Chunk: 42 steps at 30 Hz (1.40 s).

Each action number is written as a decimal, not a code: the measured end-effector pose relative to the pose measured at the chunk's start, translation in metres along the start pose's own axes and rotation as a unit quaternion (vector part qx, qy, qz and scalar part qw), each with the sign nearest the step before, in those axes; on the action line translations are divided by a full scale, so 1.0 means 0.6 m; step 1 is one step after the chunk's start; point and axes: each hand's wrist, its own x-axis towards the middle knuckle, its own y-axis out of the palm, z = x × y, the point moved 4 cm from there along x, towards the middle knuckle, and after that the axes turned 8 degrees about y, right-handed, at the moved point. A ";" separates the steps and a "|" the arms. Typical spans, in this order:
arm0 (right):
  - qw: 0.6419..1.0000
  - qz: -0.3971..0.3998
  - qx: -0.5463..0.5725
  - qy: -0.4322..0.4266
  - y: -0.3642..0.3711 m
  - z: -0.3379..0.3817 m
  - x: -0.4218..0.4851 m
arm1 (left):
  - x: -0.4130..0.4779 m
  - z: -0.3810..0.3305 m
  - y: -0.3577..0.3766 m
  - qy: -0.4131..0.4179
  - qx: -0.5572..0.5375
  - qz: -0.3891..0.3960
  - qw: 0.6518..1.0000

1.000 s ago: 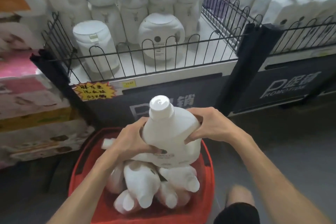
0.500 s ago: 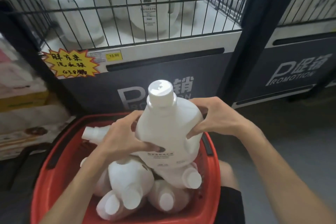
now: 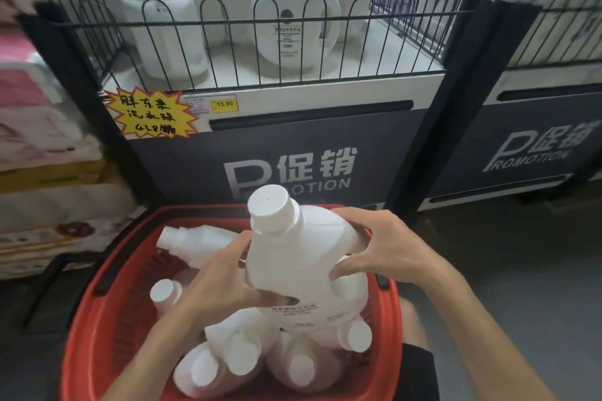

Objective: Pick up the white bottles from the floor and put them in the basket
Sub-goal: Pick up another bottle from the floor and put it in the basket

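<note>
Gripping one large white bottle [image 3: 303, 270] with both hands, cap up and leaning a little toward 11 o'clock, at the middle of the view, above the red basket [image 3: 97, 319]. Left hand [image 3: 224, 280] on the bottle's 9 o'clock side, fingers curled round the belly, thumb laid across the front beside the label. Right hand [image 3: 387, 251] on the 3 o'clock side, fingers hooked over the shoulder, thumb pressed to the front. Base of the bottle down among the pile; touching it or just above, cannot tell.

Inside the basket, other bottles [image 3: 241, 348] on their sides, several caps turned toward the camera at 6 o'clock. One long-necked bottle [image 3: 192, 238] at 10 o'clock, cap toward the left rim.

Grey floor [image 3: 521, 286] at 3 o'clock of the basket. Dark promotion stand [image 3: 384, 146] at 12 o'clock, topped by a black wire fence [image 3: 228, 42] with two squat white containers [image 3: 163, 26] behind it. Yellow starburst sign [image 3: 150, 114] and price tag [image 3: 224, 103] reading 13.90 on the shelf edge at 10 o'clock. Stacked packs [image 3: 39, 140], blurred, at 9 o'clock
</note>
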 end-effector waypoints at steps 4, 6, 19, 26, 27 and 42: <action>0.999 -0.024 0.045 0.012 -0.001 -0.023 -0.016 | 0.010 -0.018 0.002 0.034 0.031 0.023 0.999; 0.997 -0.032 0.066 0.024 -0.005 -0.030 -0.024 | 0.016 -0.030 0.004 0.040 0.046 0.030 0.998; 0.998 -0.039 0.046 0.037 -0.029 -0.053 -0.032 | 0.049 -0.061 0.027 0.048 0.073 0.027 0.996; 0.996 -0.070 0.049 0.041 -0.036 -0.061 -0.029 | 0.068 -0.064 0.024 0.062 0.080 0.035 0.994; 0.995 -0.073 0.047 0.040 -0.035 -0.064 -0.028 | 0.072 -0.065 0.023 0.064 0.084 0.034 0.994; 0.985 -0.093 0.109 0.099 -0.041 -0.128 0.051 | 0.184 -0.022 0.045 0.004 0.005 0.119 0.993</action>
